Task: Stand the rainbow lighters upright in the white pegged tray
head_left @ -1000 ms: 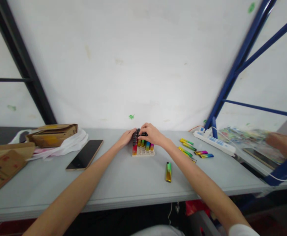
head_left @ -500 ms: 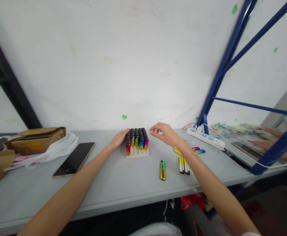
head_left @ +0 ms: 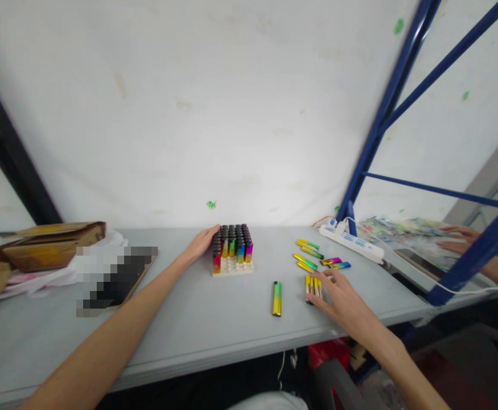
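Note:
A cream tray (head_left: 238, 270) with holes holds rows of upright lighters (head_left: 241, 250), black tops up, in rainbow metallic colours; several holes at its front stand bare. My left hand (head_left: 201, 245) rests against the tray's left side, fingers curled round its back corner and partly hidden. Over to the right, my right hand (head_left: 340, 296) reaches down over a small row of yellow-and-white lighters (head_left: 308, 283), thumb and fingers apart around them. One green-and-gold lighter (head_left: 276, 299) lies alone between the tray and that row.
More loose lighters (head_left: 312, 252) lie behind my right hand. A white power strip (head_left: 351, 242) sits by the blue metal frame (head_left: 366, 142). On the left are a phone (head_left: 135, 273), a cardboard box (head_left: 56, 245) and a white plastic bag (head_left: 114, 239). A wall closes off the back.
My right hand has moved from beside the tray, down and to the right, to the yellow-and-white lighters. My left hand stays at the tray. The view has shifted slightly.

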Demonstrator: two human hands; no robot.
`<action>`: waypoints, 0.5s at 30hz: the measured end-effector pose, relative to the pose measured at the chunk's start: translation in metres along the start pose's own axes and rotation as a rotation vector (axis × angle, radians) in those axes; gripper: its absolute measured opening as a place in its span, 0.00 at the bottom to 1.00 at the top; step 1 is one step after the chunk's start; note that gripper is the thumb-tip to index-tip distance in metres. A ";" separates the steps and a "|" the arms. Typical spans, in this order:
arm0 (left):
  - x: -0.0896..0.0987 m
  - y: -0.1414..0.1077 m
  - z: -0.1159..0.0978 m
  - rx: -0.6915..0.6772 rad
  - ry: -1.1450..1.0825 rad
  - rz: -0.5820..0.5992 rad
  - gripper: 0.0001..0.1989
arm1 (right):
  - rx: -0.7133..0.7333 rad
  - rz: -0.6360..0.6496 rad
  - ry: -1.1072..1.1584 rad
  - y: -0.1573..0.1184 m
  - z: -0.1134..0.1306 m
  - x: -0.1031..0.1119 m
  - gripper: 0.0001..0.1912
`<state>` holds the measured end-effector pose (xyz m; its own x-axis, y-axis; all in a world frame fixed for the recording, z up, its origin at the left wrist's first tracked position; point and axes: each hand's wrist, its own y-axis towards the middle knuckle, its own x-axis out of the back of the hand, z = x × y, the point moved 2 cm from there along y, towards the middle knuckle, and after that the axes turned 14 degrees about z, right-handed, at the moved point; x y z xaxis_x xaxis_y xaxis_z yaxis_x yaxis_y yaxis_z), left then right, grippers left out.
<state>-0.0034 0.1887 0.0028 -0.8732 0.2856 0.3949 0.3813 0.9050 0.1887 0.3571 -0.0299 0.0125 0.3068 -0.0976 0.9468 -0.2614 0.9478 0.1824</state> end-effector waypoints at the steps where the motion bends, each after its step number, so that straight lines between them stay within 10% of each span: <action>1: 0.000 0.000 -0.001 0.006 -0.006 -0.011 0.33 | 0.030 -0.020 -0.029 -0.001 0.010 -0.001 0.23; 7: -0.001 -0.003 -0.002 0.025 -0.026 -0.023 0.33 | 0.120 0.026 -0.118 0.010 0.061 -0.022 0.28; 15: -0.001 -0.002 -0.001 -0.014 0.015 0.017 0.34 | 0.067 -0.027 -0.149 0.046 0.045 -0.041 0.25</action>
<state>-0.0029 0.1865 0.0033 -0.8620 0.2960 0.4115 0.4004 0.8955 0.1945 0.2912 0.0037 -0.0063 0.1766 -0.1717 0.9692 -0.3171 0.9223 0.2212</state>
